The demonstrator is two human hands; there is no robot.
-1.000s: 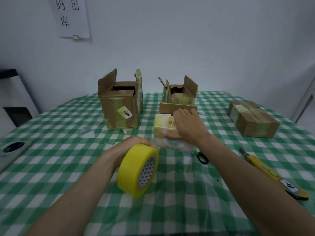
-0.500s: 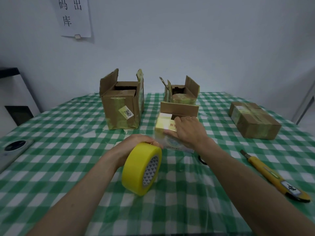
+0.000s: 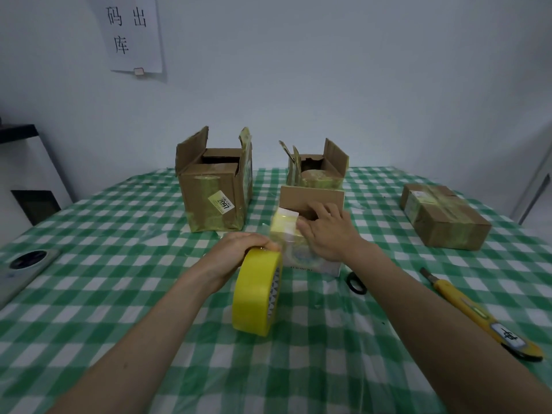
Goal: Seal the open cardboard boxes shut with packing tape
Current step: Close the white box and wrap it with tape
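Left hand: the left hand (image 3: pixel 239 249) grips the top of the tape roll (image 3: pixel 258 292), fingers curled over its rim.
Tape roll: yellow, on edge, held above the tablecloth (image 3: pixel 119 294) just beside the small box.
Right hand: the right hand (image 3: pixel 327 231) lies on the small box (image 3: pixel 301 249), fingers straight and spread, tips against its raised brown flap.
Small box: pale yellow-white, at table centre, flap upright on the far side.
Large open box: large open box (image 3: pixel 213 189) stands back left, flaps up, yellow label on its front.
Second open box: second open box (image 3: pixel 318 168) sits directly behind the small box, flaps up.
Sealed box: sealed box (image 3: pixel 443 216) lies well apart, far right.
Knife: yellow utility knife (image 3: pixel 481 315) lies near the right forearm.
Black ring: black ring (image 3: pixel 357 283) rests just beside the small box.
Phone: phone (image 3: pixel 24 270) lies at the left edge.
Sign: paper sign (image 3: pixel 131 34) hangs on the wall.
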